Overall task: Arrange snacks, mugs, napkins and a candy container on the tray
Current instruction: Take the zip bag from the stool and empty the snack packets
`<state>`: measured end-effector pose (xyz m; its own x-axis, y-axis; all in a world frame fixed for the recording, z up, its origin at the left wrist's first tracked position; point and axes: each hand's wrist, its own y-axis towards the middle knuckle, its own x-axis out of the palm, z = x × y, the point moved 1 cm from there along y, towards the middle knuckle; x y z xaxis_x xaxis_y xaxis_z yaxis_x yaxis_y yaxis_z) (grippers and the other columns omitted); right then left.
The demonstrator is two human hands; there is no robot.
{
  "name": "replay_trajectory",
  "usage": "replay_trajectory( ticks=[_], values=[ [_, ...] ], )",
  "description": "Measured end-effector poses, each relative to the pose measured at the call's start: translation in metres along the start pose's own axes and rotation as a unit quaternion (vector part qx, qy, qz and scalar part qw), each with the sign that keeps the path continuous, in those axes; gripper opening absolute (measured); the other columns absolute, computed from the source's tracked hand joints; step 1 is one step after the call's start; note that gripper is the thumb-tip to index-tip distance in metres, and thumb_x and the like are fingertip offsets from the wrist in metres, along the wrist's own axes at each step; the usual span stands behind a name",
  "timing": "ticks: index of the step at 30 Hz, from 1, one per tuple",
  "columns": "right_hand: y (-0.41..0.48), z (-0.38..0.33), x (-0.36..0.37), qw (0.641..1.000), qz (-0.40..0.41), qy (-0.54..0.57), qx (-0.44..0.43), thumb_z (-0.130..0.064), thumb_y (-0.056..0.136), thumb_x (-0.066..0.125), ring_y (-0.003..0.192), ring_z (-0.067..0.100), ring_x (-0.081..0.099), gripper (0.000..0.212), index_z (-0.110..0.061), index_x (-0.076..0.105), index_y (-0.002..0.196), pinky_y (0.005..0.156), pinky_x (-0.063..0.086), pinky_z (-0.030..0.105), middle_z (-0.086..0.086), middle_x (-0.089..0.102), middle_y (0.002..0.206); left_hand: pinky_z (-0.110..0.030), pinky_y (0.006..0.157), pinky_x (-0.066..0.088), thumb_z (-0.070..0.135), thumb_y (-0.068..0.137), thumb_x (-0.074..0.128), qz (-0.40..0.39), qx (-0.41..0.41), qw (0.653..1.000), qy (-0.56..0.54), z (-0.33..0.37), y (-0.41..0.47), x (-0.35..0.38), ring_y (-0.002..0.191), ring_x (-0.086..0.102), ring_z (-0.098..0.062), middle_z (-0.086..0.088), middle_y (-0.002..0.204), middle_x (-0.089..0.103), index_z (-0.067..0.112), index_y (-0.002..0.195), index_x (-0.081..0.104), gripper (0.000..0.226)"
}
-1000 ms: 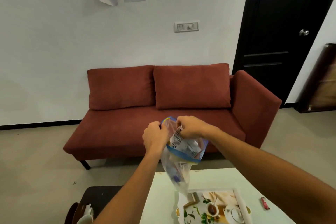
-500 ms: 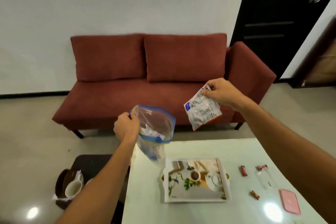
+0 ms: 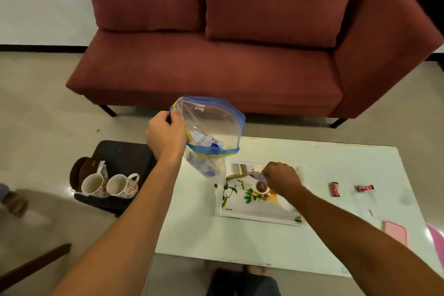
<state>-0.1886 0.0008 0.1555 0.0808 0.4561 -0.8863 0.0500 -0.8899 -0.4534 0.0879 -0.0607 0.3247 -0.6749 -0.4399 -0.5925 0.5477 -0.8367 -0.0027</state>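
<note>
My left hand (image 3: 165, 136) was closed on the rim of a clear zip bag (image 3: 211, 132), holding it up in the air with its mouth gaping open. Inside the bag I could see at least one white and blue packet (image 3: 204, 138), and more wrappers showed through the plastic lower down. The bottom of the bag hung just above the far left corner of the tray (image 3: 254, 211).

My right hand (image 3: 280, 179) was lower, down over the tray, with the fingers curled shut. A small blue edge of a snack packet (image 3: 258, 176) stuck out from under my fingertips, so I was pinching it against or just over the tray; most of it was hidden by my hand. The tray lay flat on the white table (image 3: 264, 243), printed with leaves and a cup picture.

To the right of my right hand, two small red candies (image 3: 335, 189) lay on the table, apart from each other and clear of the tray. Further right, near my right forearm, sat a pink lid (image 3: 396, 235).

Below and to the left of my left hand, off the table, two flowered mugs (image 3: 109, 186) stood side by side and touching on a dark stool (image 3: 122, 158), with a brown bowl (image 3: 80, 170) and what looked like napkins (image 3: 102, 167) just behind them.
</note>
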Motion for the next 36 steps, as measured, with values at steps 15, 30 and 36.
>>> replay_trajectory(
  ticks=[15, 30, 36],
  values=[
    [-0.053, -0.015, 0.1, 0.984, 0.095, 0.136, 0.063, -0.033, 0.097, 0.057, 0.099, 0.025, 0.07, 0.026, -0.022, 0.067, 0.119, 0.08, 0.056, 0.035, 0.003, 0.071, 0.114, -0.033, 0.057, 0.029, 0.033, 0.101, 0.054, -0.016, 0.034, 0.999, 0.029, -0.027, -0.032, 0.025, 0.06, 0.05, -0.025, 0.004, 0.057, 0.051, 0.008, 0.068, 0.053, 0.041],
    [-0.049, -0.124, -0.184, 0.998, -0.029, 0.054, 0.003, -0.011, 0.091, 0.056, 0.091, 0.029, 0.071, 0.01, -0.007, 0.065, 0.088, 0.077, 0.059, 0.038, 0.011, 0.071, 0.106, -0.023, 0.045, 0.023, 0.032, 0.101, 0.052, -0.094, 0.104, 0.989, 0.056, 0.05, -0.079, -0.008, 0.052, 0.046, -0.007, 0.009, 0.057, 0.05, 0.02, 0.065, 0.048, 0.038],
    [-0.025, -0.107, -0.171, 0.997, 0.046, 0.042, 0.054, -0.017, 0.09, 0.06, 0.118, 0.031, 0.063, 0.04, -0.012, 0.06, 0.13, 0.086, 0.055, 0.041, 0.011, 0.064, 0.129, -0.036, 0.051, 0.047, 0.033, 0.1, 0.053, -0.158, 0.131, 0.978, -0.034, 0.065, -0.076, -0.01, 0.059, 0.062, -0.021, 0.001, 0.061, 0.061, 0.015, 0.065, 0.055, 0.039]
  ],
)
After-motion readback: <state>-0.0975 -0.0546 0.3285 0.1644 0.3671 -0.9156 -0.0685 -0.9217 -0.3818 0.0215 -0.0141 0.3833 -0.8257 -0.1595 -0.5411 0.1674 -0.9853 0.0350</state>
